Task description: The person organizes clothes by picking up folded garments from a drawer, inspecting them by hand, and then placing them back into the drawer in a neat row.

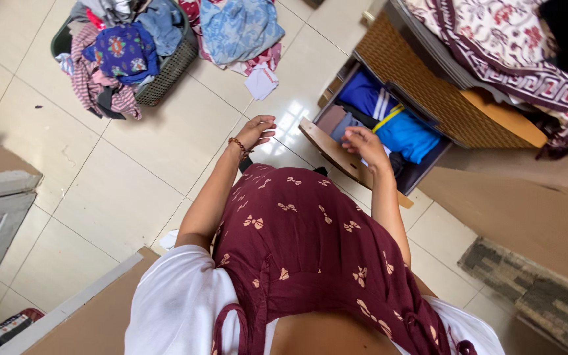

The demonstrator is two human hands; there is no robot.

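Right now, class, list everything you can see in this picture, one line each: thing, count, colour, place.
Laundry basket: one, grey-green, top left on the floor, piled with mixed clothes.
Loose clothes pile: one, blue and pink, top centre beside the basket.
Open drawer: one, wooden front, centre right, pulled out.
Folded clothes: several, mostly blue, inside the drawer.
Patterned cloth: one, maroon and cream, top right.
Floor tiles: many, cream, across the middle.
Mat: one, grey, bottom right.
Dress: one, maroon with pale bows, worn by the person.
Left hand: one, beaded bracelet at the wrist, empty, above the floor.
Right hand: one, empty, over the drawer front.
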